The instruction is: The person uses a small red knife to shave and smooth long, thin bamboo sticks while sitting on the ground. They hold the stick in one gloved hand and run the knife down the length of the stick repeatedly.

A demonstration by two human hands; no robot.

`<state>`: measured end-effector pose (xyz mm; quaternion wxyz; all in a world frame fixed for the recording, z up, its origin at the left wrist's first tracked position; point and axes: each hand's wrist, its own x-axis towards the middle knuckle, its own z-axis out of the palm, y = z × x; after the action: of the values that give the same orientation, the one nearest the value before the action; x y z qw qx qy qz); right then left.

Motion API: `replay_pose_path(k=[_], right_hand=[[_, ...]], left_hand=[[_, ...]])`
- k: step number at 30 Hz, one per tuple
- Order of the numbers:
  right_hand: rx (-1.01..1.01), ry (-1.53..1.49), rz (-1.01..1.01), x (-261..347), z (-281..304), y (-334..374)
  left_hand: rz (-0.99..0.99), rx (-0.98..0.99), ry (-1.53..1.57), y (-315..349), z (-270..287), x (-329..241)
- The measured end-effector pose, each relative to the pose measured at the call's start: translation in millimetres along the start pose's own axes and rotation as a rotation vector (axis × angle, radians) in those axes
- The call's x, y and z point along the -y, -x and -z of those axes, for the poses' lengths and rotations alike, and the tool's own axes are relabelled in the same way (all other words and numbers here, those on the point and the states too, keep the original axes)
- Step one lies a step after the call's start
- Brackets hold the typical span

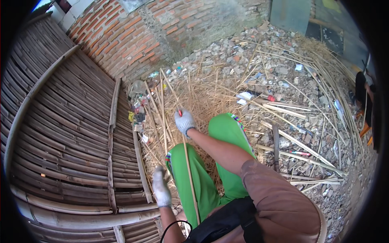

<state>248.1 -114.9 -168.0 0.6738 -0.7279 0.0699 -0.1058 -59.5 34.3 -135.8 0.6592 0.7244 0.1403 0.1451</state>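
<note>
Both my hands wear pale grey-white knit gloves. My right hand (186, 122) is closed in front of my knees, with a small red piece (180, 113), perhaps the end of a tool handle, showing at its fingers. A long, thin bamboo strip (189, 170) runs from under that hand, over my left thigh, toward my waist. Most of what the right hand grips is hidden by the glove. Beside my left knee, my left hand (161, 189) is raised, slightly blurred. Its fingers point up and it holds nothing that I can see.
A slatted bamboo panel (60, 117) fills the left side. Straw-like shavings (202, 95) cover the ground ahead. Split bamboo strips (300, 141) and rubble (283, 69) lie to the right, near a dark upright stake (276, 148). A brick wall (129, 44) stands behind. Someone's arm (368, 91) shows at far right.
</note>
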Motion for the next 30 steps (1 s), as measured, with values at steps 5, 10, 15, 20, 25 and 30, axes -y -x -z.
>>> replay_pose_path(k=[5,10,15,20,25,30], right_hand=[[0.026,0.023,-0.058,-20.7,13.2,-13.0],[0.029,0.115,-0.071,-5.1,15.9,1.0],[0.013,0.101,-0.036,-11.1,26.8,-8.8],[0.014,0.104,-0.042,-8.7,28.2,-6.0],[-0.014,-0.011,0.016,-4.0,25.7,-4.7],[0.32,-0.469,-0.146,35.4,41.1,9.9]], left_hand=[[-0.664,0.37,0.284,33.1,-45.8,-196.9],[-1.148,1.009,0.395,103.8,-45.1,-304.6],[-1.135,1.16,0.466,112.1,-61.3,-313.8],[-1.097,1.215,0.497,111.4,-69.0,-311.9],[-1.07,1.211,0.535,98.4,-64.7,-307.4],[-0.752,0.515,0.528,8.1,-73.6,-214.7]])
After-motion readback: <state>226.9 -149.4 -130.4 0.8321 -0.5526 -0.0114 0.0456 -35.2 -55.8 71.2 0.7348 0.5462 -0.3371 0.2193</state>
